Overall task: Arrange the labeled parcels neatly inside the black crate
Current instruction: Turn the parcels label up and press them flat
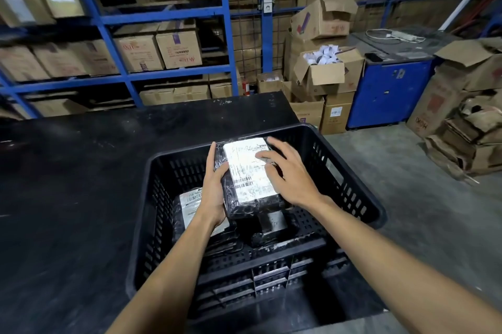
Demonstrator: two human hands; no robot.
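here, each entry names one part of the scene.

crate: a black perforated plastic crate [350, 178] stands on the right end of a dark, scuffed tabletop [68, 184]; its right rim overhangs the tabletop's edge above the grey concrete floor [423, 230].

held parcel: a rectangular parcel wrapped in black plastic film with a large white printed shipping label [248, 170] sits high in the crate's middle, label up, its long side running away from the camera; whether it rests on the parcels beneath cannot be told.

left hand: the left hand [214, 187] lies along the held parcel's left side, fingers extended upward against the wrap and thumb pressed on its top edge, gripping that side.

right hand: the right hand [288, 173] is spread wide and laid flat over the parcel's right edge, fingertips touching the label; it presses rather than closes around it.

second parcel: a black-wrapped parcel with a white barcode label [190, 208] lies on the crate floor at the left, partly hidden by the left forearm.

third parcel: a smaller dark wrapped parcel with a pale label [273, 221] lies just below the held parcel, near the crate's front wall.

background: blue steel shelving [163, 14] carries brown cardboard cartons [178, 48]; a blue cabinet [388, 91] stands at the right, beside flattened cardboard.
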